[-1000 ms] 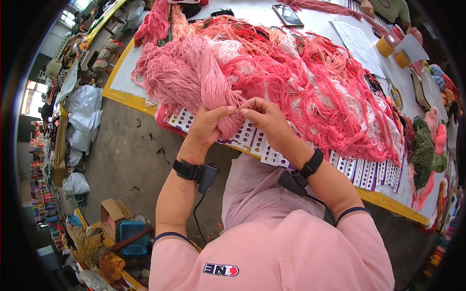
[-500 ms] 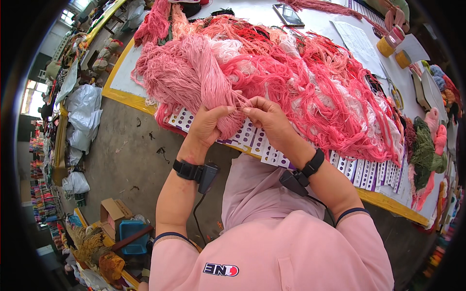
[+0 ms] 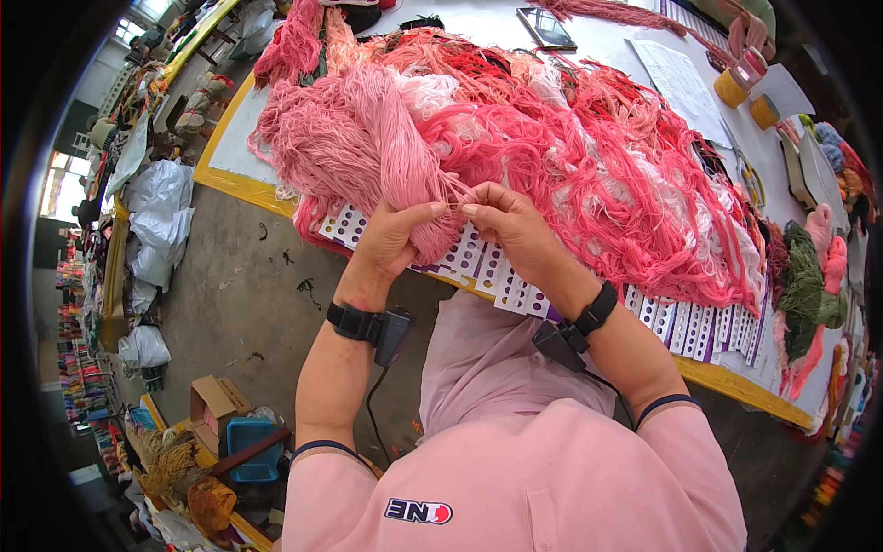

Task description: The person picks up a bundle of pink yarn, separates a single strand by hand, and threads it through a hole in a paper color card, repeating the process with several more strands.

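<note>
A thick hank of dusty-pink thread (image 3: 391, 138) lies at the table's near left edge. My left hand (image 3: 391, 237) is closed around its lower end, thumb pressed along the strands. Just to the right, my right hand (image 3: 508, 221) pinches a few thin pink strands between thumb and forefinger; they run across to the hank. Beside and beyond both hands spreads a heap of loose bright-pink, white and red thread (image 3: 598, 184). Under the heap's near edge stick out white cards with rows of punched holes (image 3: 681, 324).
The white table has a yellow-taped edge (image 3: 235, 179). On it are a phone (image 3: 546, 29), a paper sheet (image 3: 679, 85), scissors (image 3: 754, 179), yellow thread spools (image 3: 732, 86) and green and pink hanks (image 3: 802, 285). On the floor at left stand a cardboard box (image 3: 213, 409) and a blue bin (image 3: 253, 451).
My right hand has shifted very slightly, still pinching the strands. The left hand and the hank look the same.
</note>
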`<state>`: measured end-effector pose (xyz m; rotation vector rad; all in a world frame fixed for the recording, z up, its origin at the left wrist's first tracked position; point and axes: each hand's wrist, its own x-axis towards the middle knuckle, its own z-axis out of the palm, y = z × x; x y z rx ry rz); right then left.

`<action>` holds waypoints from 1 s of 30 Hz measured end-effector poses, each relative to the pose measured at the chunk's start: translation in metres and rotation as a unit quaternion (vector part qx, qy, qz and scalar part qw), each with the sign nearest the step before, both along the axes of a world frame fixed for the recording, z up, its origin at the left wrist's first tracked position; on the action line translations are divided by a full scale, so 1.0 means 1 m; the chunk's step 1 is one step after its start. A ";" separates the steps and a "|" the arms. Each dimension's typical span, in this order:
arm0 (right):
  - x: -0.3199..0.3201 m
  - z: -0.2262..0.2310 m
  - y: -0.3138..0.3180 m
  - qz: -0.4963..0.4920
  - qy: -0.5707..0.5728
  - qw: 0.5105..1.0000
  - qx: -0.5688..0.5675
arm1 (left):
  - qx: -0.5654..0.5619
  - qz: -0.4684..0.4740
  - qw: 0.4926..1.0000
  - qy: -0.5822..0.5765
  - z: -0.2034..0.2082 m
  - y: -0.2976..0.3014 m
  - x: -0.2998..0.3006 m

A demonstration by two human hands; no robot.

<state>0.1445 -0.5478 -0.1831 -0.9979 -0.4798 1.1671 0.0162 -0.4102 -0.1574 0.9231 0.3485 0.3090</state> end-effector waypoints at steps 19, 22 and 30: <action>0.000 -0.001 0.000 0.002 0.006 1.000 0.007 | 0.002 0.006 1.000 -0.001 -0.001 0.000 0.000; 0.003 -0.003 -0.001 0.004 0.007 1.000 0.012 | 0.003 0.007 1.000 0.008 -0.001 0.000 -0.001; 0.009 0.024 -0.015 0.003 -0.262 0.959 -0.107 | -0.046 0.034 0.994 -0.097 0.002 0.067 -0.033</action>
